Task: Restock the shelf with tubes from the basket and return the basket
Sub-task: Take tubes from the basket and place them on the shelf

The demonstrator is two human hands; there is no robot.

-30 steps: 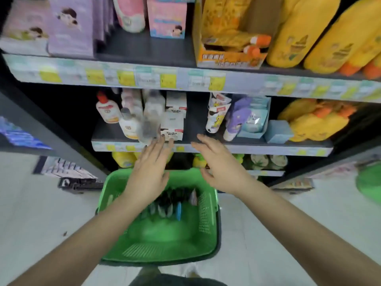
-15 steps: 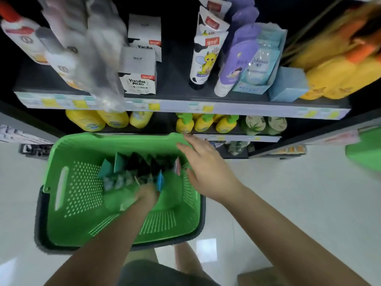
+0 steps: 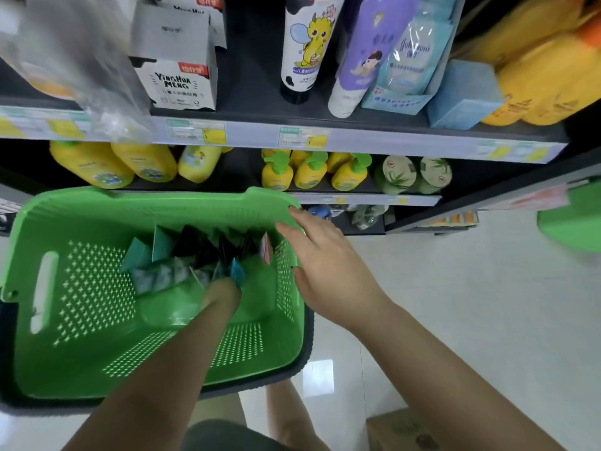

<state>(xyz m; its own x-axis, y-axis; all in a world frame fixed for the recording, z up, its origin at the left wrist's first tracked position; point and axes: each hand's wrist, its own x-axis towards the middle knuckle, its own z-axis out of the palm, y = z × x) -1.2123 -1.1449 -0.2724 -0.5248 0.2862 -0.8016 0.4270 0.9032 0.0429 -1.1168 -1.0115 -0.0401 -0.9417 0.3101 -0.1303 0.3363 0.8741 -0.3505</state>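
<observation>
- tubes (image 3: 192, 255) bunched at far end of green basket (image 3: 97, 320), most not yet shelved
- left hand (image 3: 221, 294) down among tubes, fingers hidden, grip cannot tell
- right hand (image 3: 322, 265) flat, fingers straight, on basket's right rim
- shelf (image 3: 325, 138) just beyond, gap beside dragon tube (image 3: 305, 47)
- restock early; basket return pending

— What sort of place are we looking at?
— A shop aisle. Dark shelves (image 3: 325, 120) are carrying price labels (image 3: 302, 140) along their front edges, and boxed creams (image 3: 177, 83), upright tubes (image 3: 304, 47) and rows of yellow bottles (image 3: 309, 172) are standing on them like retail stock.
— Anything else?
— A green shopping basket (image 3: 97, 320) is sitting over a pale, glossy tiled floor (image 3: 471, 304).
</observation>
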